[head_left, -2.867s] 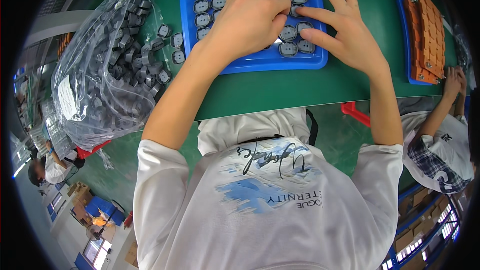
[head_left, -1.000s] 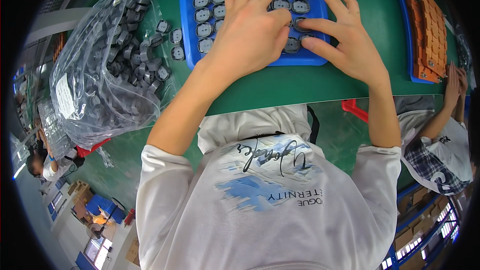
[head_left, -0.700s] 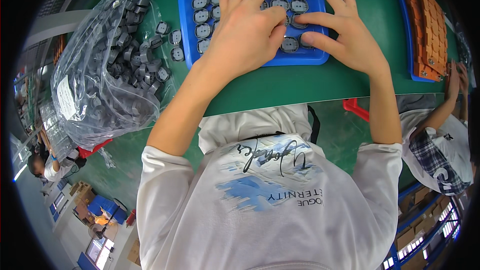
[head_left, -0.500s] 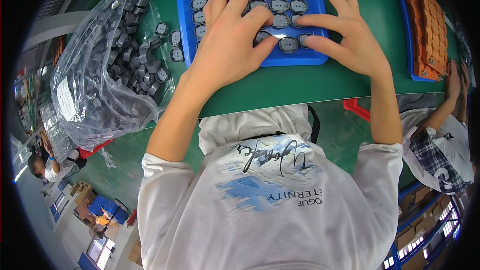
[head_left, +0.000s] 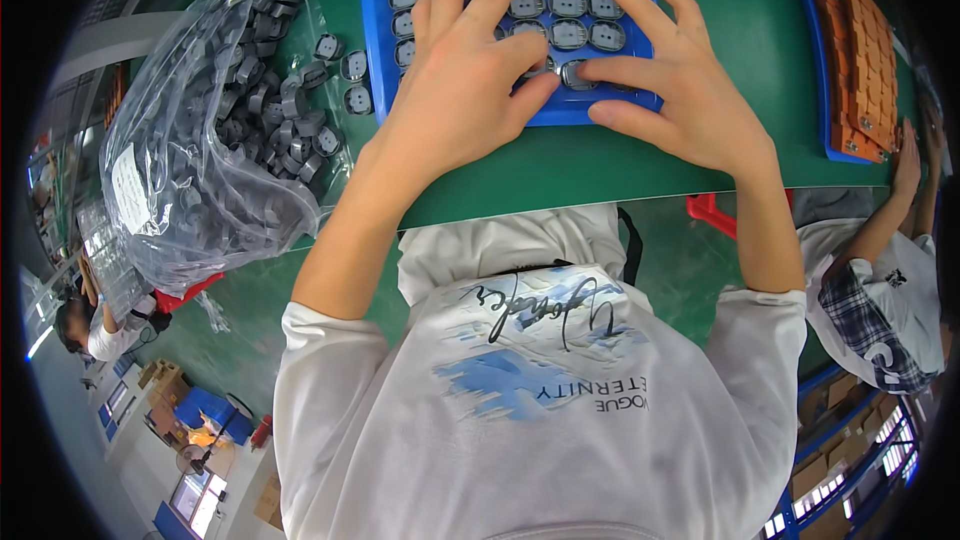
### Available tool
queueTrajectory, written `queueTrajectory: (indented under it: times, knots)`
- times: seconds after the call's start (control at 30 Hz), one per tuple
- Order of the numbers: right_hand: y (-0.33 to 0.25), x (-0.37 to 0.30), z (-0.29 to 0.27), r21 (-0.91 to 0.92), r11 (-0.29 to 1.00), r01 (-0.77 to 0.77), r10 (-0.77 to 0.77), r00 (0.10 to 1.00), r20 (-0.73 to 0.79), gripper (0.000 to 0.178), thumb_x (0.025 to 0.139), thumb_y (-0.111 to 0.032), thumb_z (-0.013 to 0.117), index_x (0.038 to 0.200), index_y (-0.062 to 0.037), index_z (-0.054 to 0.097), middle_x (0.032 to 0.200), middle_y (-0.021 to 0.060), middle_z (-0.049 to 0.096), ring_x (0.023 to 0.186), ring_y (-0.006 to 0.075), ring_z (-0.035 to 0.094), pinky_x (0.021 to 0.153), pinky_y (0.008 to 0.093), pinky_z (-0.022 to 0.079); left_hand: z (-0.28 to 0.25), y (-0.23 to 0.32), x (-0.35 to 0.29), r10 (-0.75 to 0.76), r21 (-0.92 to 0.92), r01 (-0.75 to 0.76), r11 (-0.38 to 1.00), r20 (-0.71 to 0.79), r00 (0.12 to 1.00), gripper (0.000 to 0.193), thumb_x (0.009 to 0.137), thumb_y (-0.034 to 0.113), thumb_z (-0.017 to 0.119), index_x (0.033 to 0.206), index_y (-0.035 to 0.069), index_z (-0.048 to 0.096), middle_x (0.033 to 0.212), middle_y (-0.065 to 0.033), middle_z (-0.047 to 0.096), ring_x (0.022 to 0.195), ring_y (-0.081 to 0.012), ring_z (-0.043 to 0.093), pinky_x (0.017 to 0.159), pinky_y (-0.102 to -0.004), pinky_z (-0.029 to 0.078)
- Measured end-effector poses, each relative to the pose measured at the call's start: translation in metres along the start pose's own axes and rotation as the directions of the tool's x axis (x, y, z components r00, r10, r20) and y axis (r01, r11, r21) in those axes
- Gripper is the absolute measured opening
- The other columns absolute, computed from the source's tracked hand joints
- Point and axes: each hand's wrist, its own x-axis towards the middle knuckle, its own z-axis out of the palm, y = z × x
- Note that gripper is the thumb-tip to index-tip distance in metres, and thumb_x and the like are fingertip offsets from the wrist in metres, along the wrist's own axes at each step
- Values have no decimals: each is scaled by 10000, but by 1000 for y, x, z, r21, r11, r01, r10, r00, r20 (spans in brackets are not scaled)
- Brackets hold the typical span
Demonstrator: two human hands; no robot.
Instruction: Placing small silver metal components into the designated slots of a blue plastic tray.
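A blue tray (head_left: 374, 30) on the table holds rows of small grey oval plastic parts (head_left: 569, 34), their flat faces up. Over its left and middle part lies my left hand (head_left: 465, 70), fingers spread; its thumb and forefinger tips come near each other at a part in the nearest row, mostly hidden. From the right reaches my right hand (head_left: 690, 90), fingers apart. Its forefinger tip touches a grey part (head_left: 576, 76) in that same row, while the thumb sits lower, over the tray's near edge. Both palms hide some of the parts.
Left of the tray, a clear plastic bag (head_left: 190, 170) is full of loose grey parts, with several lying beside it. On the green table (head_left: 740, 0), orange slatted pieces (head_left: 865, 60) stand in another blue tray at right. A co-worker's hand (head_left: 906, 155) is near them.
My right hand has shifted slightly left, its thumb coming off the end part of the near row and its forefinger now at the neighbouring one. My left hand has barely moved.
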Motion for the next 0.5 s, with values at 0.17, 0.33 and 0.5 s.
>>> queueTrajectory:
  times: [0.17, 0.33, 0.5]
  knots:
    - [-8, 8, -20, 43, 990, -134, 127, 983, 135, 332, 874, -401, 763, 1048, -120, 799, 1611, 237, 334, 1447, 523, 262, 1185, 663, 194, -37, 49, 72, -610, 283, 565, 775, 569, 552, 171, 802, 190, 787, 825, 34, 721, 1510, -288, 450, 1440, -520, 318, 1120, -627, 298]
    - [-9, 9, -14, 47, 993, -108, 102, 988, 117, 350, 878, -412, 753, 1068, -121, 793, 1598, 242, 342, 1440, 523, 262, 1176, 684, 191, -5, 1, 0, 8, 79, -13, 997, 59, 998, 168, 792, 187, 788, 828, 37, 721, 1528, -279, 434, 1449, -522, 304, 1129, -628, 288]
    - [-10, -2, 6, -33, 999, -41, 40, 998, -40, 351, 809, -342, 800, 1088, -129, 794, 1633, 124, 370, 1501, 437, 261, 1222, 640, 161, -7, 0, -3, 4, 38, -7, 999, 78, 997, 148, 785, 169, 779, 838, 42, 724, 1543, -265, 422, 1454, -525, 293, 1150, -622, 273]
